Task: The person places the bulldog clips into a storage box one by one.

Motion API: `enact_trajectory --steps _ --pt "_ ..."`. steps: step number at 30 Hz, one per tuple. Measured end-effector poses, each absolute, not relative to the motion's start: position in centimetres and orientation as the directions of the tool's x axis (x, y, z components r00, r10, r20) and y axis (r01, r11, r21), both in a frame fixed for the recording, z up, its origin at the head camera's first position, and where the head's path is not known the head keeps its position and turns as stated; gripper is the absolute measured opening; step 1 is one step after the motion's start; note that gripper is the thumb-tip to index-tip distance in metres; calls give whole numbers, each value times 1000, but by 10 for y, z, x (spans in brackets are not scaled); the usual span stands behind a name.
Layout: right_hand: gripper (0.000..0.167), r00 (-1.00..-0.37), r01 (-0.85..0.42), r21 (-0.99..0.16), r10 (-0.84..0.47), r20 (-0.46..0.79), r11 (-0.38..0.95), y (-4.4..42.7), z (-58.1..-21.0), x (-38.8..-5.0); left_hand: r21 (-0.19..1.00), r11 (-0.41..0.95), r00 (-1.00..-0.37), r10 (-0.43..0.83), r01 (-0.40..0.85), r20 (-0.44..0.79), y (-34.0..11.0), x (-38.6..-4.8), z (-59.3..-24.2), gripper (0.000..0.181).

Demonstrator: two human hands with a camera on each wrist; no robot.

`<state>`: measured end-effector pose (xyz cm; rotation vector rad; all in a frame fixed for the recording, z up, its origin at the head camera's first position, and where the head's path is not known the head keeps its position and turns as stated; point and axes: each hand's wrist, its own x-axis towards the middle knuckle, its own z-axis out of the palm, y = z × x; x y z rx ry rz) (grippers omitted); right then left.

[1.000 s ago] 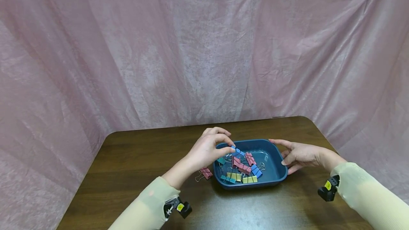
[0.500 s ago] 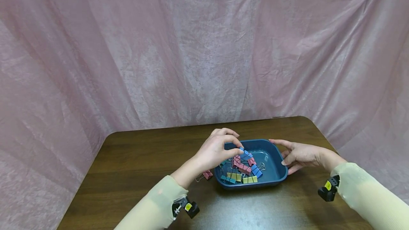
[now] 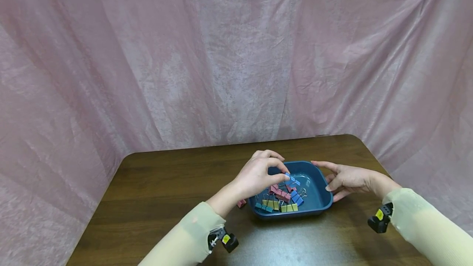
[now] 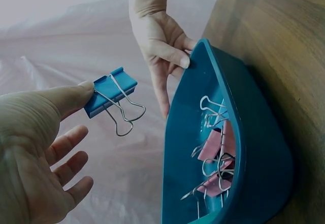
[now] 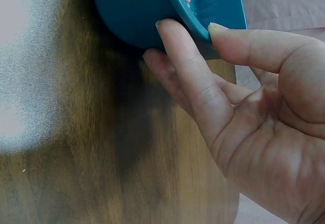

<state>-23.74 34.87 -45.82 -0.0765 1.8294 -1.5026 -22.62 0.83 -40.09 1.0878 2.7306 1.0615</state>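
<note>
Between its thumb and finger my left hand (image 3: 256, 175) pinches a blue binder clip (image 4: 110, 93) with two wire handles. This clip hangs over a dark blue plastic tray (image 3: 314, 210). Inside lie several binder clips: pink ones (image 3: 282, 195), a second blue one (image 3: 297, 198), yellow ones (image 3: 289, 208) and a green one (image 3: 264, 208). My right hand (image 3: 347, 180) grips the tray's right end, thumb over the rim and fingers along the outside, as the right wrist view shows. The left hand hides the tray's far left corner.
A pink binder clip (image 3: 241, 203) lies on the brown wooden table (image 3: 170, 188), left of the tray and partly behind my left wrist. A pink curtain (image 3: 229, 60) hangs along the table's far edge.
My left hand has moved right over the tray with the blue binder clip in its fingers, covering more of the pink clip on the table. The right hand and tray have stayed put.
</note>
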Motion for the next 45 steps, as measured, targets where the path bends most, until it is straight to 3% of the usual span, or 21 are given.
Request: enact_trajectory --steps 45 --pt "99 -705 408 -863 -498 -505 299 347 -455 -239 525 594 -747 653 609 128 59 -225 -419 8"
